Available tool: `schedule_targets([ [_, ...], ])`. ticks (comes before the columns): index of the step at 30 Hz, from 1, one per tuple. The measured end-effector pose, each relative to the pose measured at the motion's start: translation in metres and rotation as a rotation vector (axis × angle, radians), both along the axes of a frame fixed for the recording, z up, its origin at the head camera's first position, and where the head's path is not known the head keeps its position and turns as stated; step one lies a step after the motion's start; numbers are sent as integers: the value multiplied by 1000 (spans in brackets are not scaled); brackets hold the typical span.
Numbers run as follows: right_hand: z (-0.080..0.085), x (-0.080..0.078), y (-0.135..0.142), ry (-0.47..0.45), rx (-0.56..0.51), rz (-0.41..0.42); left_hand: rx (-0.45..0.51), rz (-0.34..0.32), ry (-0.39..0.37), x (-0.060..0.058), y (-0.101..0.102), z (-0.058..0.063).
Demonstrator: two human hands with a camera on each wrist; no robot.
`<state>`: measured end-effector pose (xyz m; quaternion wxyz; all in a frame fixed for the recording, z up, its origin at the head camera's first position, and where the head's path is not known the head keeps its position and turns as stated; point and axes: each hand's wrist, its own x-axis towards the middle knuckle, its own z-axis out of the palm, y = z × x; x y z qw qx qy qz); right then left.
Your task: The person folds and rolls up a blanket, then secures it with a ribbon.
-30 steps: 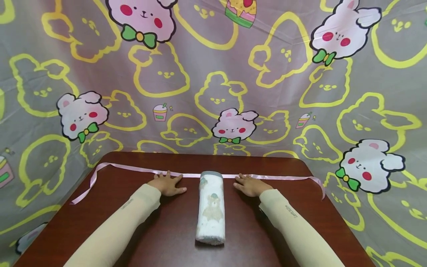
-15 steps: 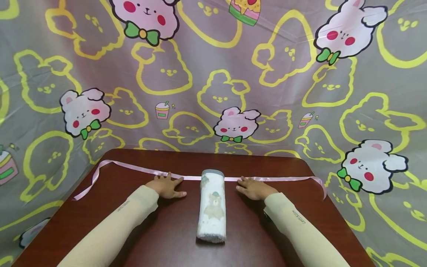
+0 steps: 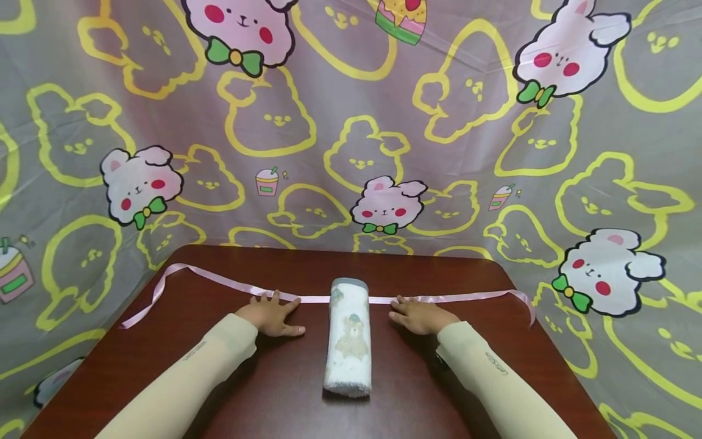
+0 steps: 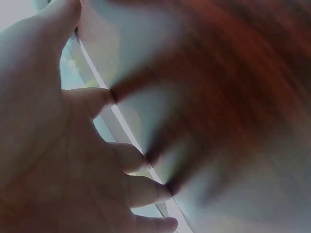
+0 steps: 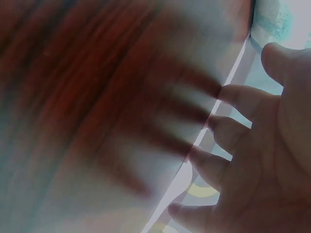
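Note:
A pink satin ribbon [image 3: 468, 297] runs from side to side across the far part of the table and passes under a rolled white towel [image 3: 349, 350] printed with a bear. To the left of the towel, my left hand [image 3: 269, 315] lies with fingers spread, its fingertips pressing on the ribbon. On the other side my right hand [image 3: 422, 315] touches the ribbon in the same way. In the left wrist view the fingers [image 4: 138, 187] rest along the pale ribbon line. The right wrist view shows the right fingers [image 5: 209, 162] on it too.
The dark brown table [image 3: 263, 390] has rounded far corners. A grey curtain [image 3: 329, 91] with rabbit prints hangs behind it and at both sides. The ribbon's left end curls toward the table's left edge, and its right end bends down near the right edge.
Both hands have drawn slightly nearer to me, and the middle of the ribbon has come with them. The towel has stayed in place. The head view has shifted a little.

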<state>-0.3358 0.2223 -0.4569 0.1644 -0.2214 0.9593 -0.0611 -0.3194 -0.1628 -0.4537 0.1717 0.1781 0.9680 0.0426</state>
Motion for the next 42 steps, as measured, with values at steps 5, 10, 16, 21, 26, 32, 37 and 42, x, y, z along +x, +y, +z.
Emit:
schedule_targets([
  [5,-1,7,0,-6,-5,7,1,6,-13,7,-2,1],
  [10,-2,14,1,-5,3,-8,6,-17,-25,12,-1,1],
  [16,1,20,2,-8,-3,-16,11,-21,-19,20,-2,3],
  [21,0,25,3,9,2,9,12,-33,-8,27,-2,4],
  [26,-1,34,2,23,11,7,3,-42,-3,34,-2,1],
  [32,3,45,0,30,26,-17,-11,-45,21,40,-2,-4],
  [37,5,55,-2,48,47,3,-3,-42,23,43,-4,-5],
  [42,7,64,-4,88,56,15,11,-43,13,48,-4,-1],
])
